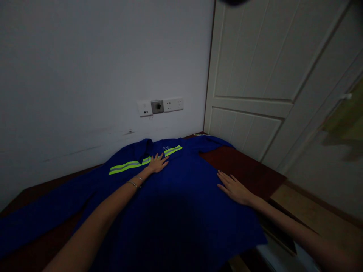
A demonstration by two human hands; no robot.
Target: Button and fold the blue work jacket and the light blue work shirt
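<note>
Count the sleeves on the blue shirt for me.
2. One sleeve of the blue shirt runs out to the picture's left edge, its end cut off; the other sleeve lies at the far right, near the door.

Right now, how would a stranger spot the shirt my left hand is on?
Find the pale wall, then the dark red table against it. The blue shirt lies spread there, under the left hand; its bright yellow-green stripes set it apart from wall and table.

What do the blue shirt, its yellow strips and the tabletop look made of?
Blue shirt: matte cloth, from its soft drape; fibre unclear.
Yellow strips: probably reflective tape, bright with grey middles.
Tabletop: perhaps wood or veneer, from its reddish-brown colour; too dark to judge gloss.
</note>
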